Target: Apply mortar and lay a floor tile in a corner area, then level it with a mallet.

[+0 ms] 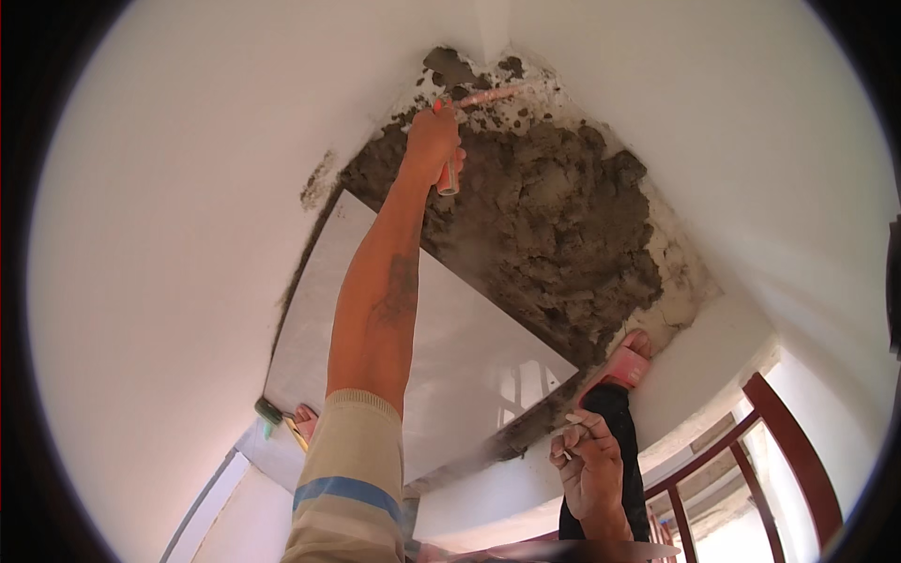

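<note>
My left hand [432,143] is stretched far forward, its fingers wrapped round the orange handle of a trowel [449,178]. The trowel's narrow-looking blade, smeared and seen nearly edge-on, points right over the far corner. Beneath and beside it lies a rough bed of wet grey mortar [554,206], thinner and patchy towards the corner. Under my left forearm a large glossy pale tile [479,347] borders the mortar. My right hand [593,464] is held back at the lower right, palm up with fingers curled; something small and pale seems to be between them.
White walls [188,188] close in on both sides and meet at the far corner. A foot in a pink slipper [624,364] stands at the mortar's right edge. A dark-headed tool [268,410] lies by the tile's left corner. A red railing [793,460] curves at the lower right.
</note>
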`<action>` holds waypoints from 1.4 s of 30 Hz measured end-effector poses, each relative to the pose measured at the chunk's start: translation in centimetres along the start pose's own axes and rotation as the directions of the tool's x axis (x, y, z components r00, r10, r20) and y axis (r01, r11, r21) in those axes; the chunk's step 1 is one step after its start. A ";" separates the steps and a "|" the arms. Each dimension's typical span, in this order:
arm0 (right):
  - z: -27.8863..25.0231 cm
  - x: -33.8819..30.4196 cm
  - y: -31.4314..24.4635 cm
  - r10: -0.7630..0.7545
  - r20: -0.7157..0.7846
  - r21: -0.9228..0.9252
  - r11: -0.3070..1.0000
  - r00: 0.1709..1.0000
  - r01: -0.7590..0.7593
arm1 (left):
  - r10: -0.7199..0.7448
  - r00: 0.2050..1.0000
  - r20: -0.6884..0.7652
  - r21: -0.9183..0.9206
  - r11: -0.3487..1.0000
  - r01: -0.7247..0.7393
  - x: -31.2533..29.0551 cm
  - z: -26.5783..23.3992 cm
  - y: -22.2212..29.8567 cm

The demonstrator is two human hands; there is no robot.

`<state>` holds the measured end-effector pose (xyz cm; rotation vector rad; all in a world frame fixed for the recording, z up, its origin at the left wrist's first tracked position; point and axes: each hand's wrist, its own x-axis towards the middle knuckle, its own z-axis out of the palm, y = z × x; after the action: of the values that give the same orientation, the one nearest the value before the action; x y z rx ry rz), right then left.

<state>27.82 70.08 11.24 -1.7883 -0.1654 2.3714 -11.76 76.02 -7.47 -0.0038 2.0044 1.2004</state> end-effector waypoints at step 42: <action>-3.5 -0.9 -1.1 -0.042 -0.094 0.080 0.996 0.995 0.050 | 0.359 0.929 -0.092 0.579 0.778 -0.243 -8.7 0.0 -7.4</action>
<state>31.47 70.94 11.34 -1.8304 -0.0949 2.2258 -2.99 68.72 -7.57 0.5348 2.5449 0.7643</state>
